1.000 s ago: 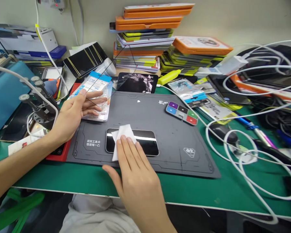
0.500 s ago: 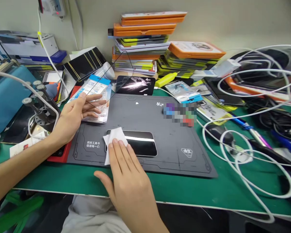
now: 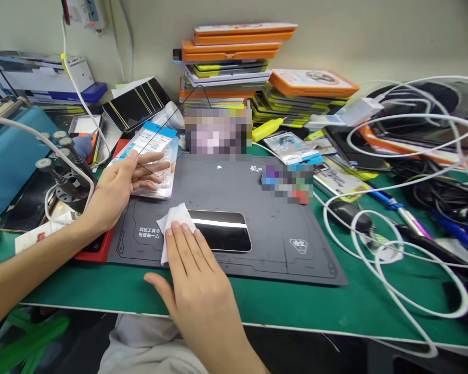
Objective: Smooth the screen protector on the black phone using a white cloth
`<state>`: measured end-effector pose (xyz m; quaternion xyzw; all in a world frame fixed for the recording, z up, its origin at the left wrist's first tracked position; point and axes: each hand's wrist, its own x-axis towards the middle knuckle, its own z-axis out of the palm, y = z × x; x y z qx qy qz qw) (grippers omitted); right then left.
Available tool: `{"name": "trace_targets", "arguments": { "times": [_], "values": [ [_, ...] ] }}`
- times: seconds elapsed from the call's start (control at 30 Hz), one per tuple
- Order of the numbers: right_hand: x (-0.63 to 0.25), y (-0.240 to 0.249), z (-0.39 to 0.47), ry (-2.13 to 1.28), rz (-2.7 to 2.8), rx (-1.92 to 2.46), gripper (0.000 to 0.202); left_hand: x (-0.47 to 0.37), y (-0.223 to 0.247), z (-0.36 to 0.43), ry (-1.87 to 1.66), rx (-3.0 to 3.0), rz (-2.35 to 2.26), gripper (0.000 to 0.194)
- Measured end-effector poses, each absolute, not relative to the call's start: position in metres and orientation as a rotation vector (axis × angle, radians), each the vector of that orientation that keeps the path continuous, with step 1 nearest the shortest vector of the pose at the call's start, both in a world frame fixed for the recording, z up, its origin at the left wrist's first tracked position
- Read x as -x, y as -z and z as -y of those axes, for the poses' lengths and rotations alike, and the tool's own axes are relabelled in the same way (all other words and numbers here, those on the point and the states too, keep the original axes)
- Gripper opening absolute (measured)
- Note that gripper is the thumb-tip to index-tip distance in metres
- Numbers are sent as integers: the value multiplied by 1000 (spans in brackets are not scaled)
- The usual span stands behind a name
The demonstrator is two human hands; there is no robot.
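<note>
My right hand (image 3: 197, 275) lies flat, its fingers pressing a folded white wipe (image 3: 176, 223) onto the left end of a phone (image 3: 222, 231). The phone rests face up on a dark grey work mat (image 3: 234, 187), its black screen reflecting a bright strip. My left hand (image 3: 128, 179) is raised over the mat's left side. Between its thumb and fingers it holds a clear screen protector (image 3: 171, 119) with a thin black outline, tilted upward. Behind those fingers lies a blue-and-white packet (image 3: 159, 136).
Orange and yellow-edged boxes (image 3: 230, 49) are stacked at the back wall. Looped white cables (image 3: 378, 249) spread over the right side. A metal-post fixture (image 3: 68, 171) and a blue machine (image 3: 19, 156) stand left. A yellow tube (image 3: 267, 129) lies behind the mat.
My right hand and the wipe have slid slightly left along the phone, reaching its left end. My left hand keeps its hold almost unmoved.
</note>
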<state>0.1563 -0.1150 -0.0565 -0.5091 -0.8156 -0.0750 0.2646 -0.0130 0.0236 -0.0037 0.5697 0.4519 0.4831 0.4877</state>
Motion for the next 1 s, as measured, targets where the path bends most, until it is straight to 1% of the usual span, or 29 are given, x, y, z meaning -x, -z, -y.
{"name": "trace_targets", "arguments": {
  "times": [0.17, 0.43, 0.67, 0.87, 1.0],
  "values": [
    [-154, 54, 93, 162, 2225, 1430, 66, 13, 2, -24, -1188, -1371, -1104, 55],
    [-167, 59, 131, 216, 2210, 1401, 64, 12, 4, -23, -1183, -1390, -1103, 55],
    [-158, 56, 93, 219, 2184, 1479, 67, 11, -1, -23, -1184, -1362, -1127, 55],
    [-173, 58, 126, 237, 2167, 1430, 65, 11, 1, -23, -1177, -1362, -1120, 51],
    [-183, 57, 116, 247, 2184, 1456, 63, 11, 1, -23, -1172, -1374, -1126, 50]
  ]
}}
